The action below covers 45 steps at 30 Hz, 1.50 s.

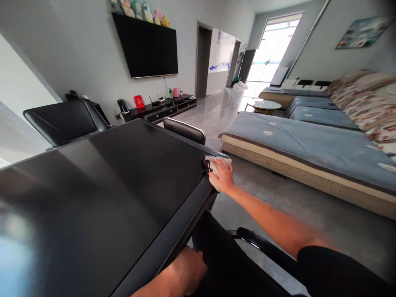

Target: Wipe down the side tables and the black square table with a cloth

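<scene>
Two grips were in view, one loaded. My right grip [223,176], just right of the frame's centre, held a cloth [212,166] down on a corner of the desk [117,181]. The palm side was turned down with fingers laid over the fabric; I judged this was for even pressure, since a pinch would have borne on one spot only. The cloth was pale, with a dark part bunched on its left. It seemed to lap over the rim, probably because the corner was narrower than the folded fabric.

My right arm reached in straight from the lower right, likely because that corner lay well out from my seat.

The left grip [189,266], bottom centre, was curled beside the desk's near edge, above my dark trousers [222,251]. Its underside was hidden; I could not tell whether it held anything or touched the edge. Presumably it was kept low as a rest, out of the other's way.

Surroundings: one black chair [185,130] stood against the far side, upper centre, its backrest close to the rim, as if tucked in. Another black chair [62,123] stood at upper left.
</scene>
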Each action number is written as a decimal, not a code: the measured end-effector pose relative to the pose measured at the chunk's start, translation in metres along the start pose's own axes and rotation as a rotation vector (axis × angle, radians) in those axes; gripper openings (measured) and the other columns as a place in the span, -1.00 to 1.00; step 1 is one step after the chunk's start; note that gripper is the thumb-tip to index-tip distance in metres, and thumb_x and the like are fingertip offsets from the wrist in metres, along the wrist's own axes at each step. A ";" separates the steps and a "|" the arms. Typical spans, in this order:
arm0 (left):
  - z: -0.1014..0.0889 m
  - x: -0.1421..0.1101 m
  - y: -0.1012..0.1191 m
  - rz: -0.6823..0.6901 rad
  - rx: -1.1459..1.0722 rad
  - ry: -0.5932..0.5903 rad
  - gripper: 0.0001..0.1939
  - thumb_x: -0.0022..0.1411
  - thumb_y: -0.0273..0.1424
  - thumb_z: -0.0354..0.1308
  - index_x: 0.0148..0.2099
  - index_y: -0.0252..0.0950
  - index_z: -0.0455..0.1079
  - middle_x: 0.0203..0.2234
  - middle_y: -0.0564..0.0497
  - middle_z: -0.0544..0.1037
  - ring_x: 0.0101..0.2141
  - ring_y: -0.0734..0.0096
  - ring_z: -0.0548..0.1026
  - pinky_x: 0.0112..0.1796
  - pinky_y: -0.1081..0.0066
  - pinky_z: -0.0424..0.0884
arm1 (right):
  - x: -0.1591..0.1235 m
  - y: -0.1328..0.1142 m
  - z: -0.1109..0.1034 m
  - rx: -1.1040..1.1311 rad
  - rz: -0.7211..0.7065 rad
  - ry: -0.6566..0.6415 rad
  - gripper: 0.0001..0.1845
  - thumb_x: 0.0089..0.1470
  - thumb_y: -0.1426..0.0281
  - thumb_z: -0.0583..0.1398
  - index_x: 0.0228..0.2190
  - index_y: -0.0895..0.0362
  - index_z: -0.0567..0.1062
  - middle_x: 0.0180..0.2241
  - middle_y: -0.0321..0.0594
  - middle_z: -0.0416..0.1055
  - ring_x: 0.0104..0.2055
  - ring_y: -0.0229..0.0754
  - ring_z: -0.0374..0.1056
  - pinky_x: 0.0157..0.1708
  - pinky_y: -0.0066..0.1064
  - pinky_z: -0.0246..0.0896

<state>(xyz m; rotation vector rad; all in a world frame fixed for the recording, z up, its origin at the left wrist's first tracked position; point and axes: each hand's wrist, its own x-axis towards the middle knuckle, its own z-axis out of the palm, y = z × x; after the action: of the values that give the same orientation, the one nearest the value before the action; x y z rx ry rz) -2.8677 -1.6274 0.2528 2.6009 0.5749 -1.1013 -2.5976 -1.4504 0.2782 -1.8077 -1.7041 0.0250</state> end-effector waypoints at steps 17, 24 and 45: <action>0.001 -0.013 0.003 -0.034 -0.080 0.078 -0.56 0.22 -0.52 0.41 0.17 -0.32 0.65 0.11 -0.36 0.70 0.04 -0.26 0.75 0.04 0.00 0.64 | -0.103 -0.058 0.016 0.209 -0.598 -0.171 0.01 0.30 -0.29 0.31 0.55 -0.03 0.44 0.56 -0.03 0.39 0.66 0.35 0.16 0.71 0.27 -0.50; -0.002 -0.014 0.006 -0.012 -0.053 0.035 -0.49 0.24 -0.48 0.40 0.24 -0.35 0.61 0.13 -0.38 0.68 0.09 -0.26 0.72 0.06 -0.04 0.65 | 0.024 0.044 -0.010 0.033 -0.233 -0.096 -0.16 0.32 0.04 0.24 0.51 0.07 0.49 0.56 -0.09 0.39 0.68 0.28 0.12 0.70 0.17 -0.34; -0.007 -0.018 0.005 -0.039 -0.084 0.029 -0.48 0.29 -0.50 0.36 0.29 -0.38 0.60 0.16 -0.41 0.68 0.11 -0.33 0.73 0.09 -0.10 0.69 | -0.118 -0.102 0.011 0.229 -0.602 -0.155 -0.14 0.36 -0.05 0.34 0.49 0.11 0.49 0.54 0.04 0.40 0.66 0.30 0.16 0.69 0.27 -0.15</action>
<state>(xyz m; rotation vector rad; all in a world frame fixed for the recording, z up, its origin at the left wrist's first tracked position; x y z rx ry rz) -2.8725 -1.6336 0.2714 2.5477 0.6669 -1.0295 -2.7114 -1.5575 0.2678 -1.1015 -2.1935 0.1017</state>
